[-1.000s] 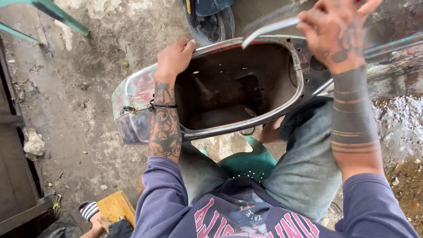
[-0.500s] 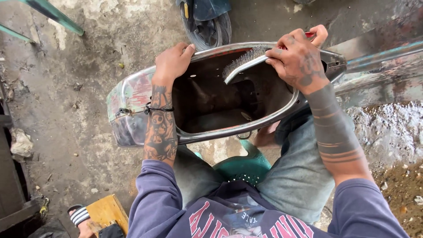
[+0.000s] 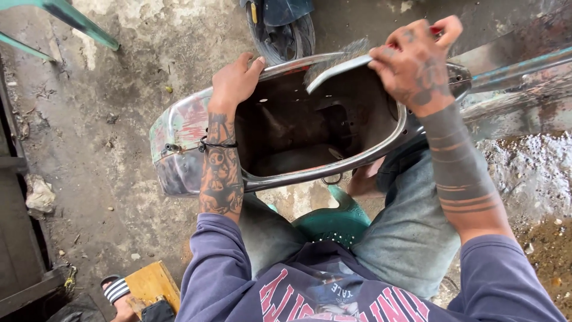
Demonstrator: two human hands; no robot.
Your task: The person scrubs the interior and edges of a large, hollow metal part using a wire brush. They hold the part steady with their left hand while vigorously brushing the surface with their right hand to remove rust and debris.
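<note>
My right hand (image 3: 417, 65) still clamps the brush (image 3: 339, 62), now drawn back to the shell's (image 3: 179, 143) far rim; my left hand (image 3: 235, 80) keeps gripping that rim; shell unmoved across my knees.

No packages, labels, signs, screens.

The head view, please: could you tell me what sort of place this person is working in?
Probably an informal outdoor motorbike repair yard. A bare metal scooter body shell rests across the person's lap, a scooter wheel stands just beyond, and the stained concrete ground is rough and littered.
</note>
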